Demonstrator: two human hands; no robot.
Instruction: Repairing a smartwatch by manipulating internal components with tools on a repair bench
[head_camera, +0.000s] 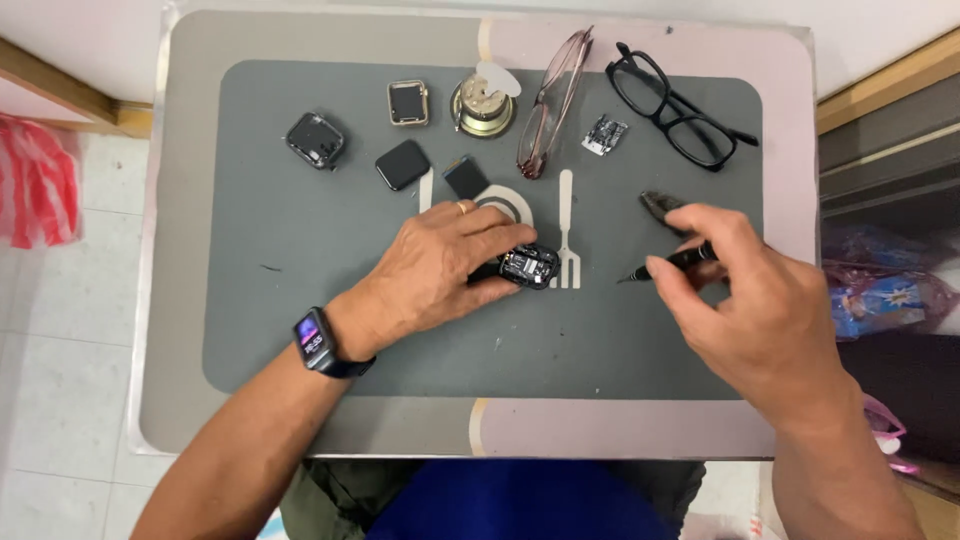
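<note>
My left hand (440, 268) rests on the grey mat (300, 300) and pinches an opened smartwatch body (530, 266) with its circuit board showing. A ring sits on one finger and a dark smartwatch is on that wrist. My right hand (755, 300) hovers to the right and holds a thin black screwdriver (672, 262), tip pointing left toward the watch body, a short gap away. Black pliers (662, 205) lie just behind the right hand, partly hidden by it.
Along the mat's far side lie two more watch bodies (315, 139) (408, 102), two black screens (403, 164) (466, 176), a round brass part (483, 105), a small chip (604, 134), reddish glasses (548, 100) and black glasses (675, 105). A red bag (35, 180) is on the floor at left.
</note>
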